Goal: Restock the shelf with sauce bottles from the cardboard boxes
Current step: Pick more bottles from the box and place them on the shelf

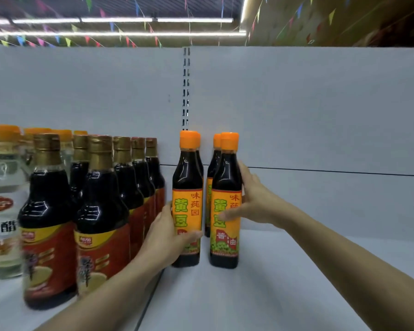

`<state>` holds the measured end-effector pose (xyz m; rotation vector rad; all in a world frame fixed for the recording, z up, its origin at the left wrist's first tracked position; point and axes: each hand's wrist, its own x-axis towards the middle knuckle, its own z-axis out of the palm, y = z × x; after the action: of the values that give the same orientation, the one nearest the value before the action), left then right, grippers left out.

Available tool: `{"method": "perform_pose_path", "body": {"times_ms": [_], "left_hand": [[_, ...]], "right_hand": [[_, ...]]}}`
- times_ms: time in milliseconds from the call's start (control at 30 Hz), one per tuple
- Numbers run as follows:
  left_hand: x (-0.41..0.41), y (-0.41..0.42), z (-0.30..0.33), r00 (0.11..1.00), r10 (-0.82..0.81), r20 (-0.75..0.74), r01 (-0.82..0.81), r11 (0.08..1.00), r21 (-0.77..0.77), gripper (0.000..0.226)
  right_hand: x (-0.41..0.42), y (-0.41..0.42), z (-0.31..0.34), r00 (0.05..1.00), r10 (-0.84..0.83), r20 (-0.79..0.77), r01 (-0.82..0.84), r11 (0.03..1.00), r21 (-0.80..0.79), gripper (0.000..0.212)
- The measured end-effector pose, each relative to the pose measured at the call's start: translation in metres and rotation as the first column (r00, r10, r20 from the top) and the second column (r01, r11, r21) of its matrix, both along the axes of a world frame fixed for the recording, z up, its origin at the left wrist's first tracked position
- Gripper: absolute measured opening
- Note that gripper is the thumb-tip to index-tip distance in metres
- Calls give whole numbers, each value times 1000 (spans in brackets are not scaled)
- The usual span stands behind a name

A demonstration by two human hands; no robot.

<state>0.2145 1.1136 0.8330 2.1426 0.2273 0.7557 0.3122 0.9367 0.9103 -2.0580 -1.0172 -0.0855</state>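
Bottles upright on white shelf (296,271), labels outward. Left hand (167,237) grip wraps left front bottle (187,204); right hand (253,201) grip wraps right front bottle (225,206), likely aligning both before rear pair.

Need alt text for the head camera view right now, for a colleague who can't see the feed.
Two hands each grip a dark orange-capped sauce bottle standing on a white shelf: left hand on the left front bottle, right hand on the right front bottle. A matching bottle stands behind each; gold-capped red-label bottles fill the left.
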Motion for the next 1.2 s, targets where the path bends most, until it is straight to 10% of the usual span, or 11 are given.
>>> {"method": "perform_pose_path", "body": {"times_ms": [1200], "left_hand": [[39, 11, 15, 977, -14, -211, 8, 999, -32, 60]], "right_hand": [[2, 26, -16, 983, -168, -77, 174, 982, 77, 93]]}}
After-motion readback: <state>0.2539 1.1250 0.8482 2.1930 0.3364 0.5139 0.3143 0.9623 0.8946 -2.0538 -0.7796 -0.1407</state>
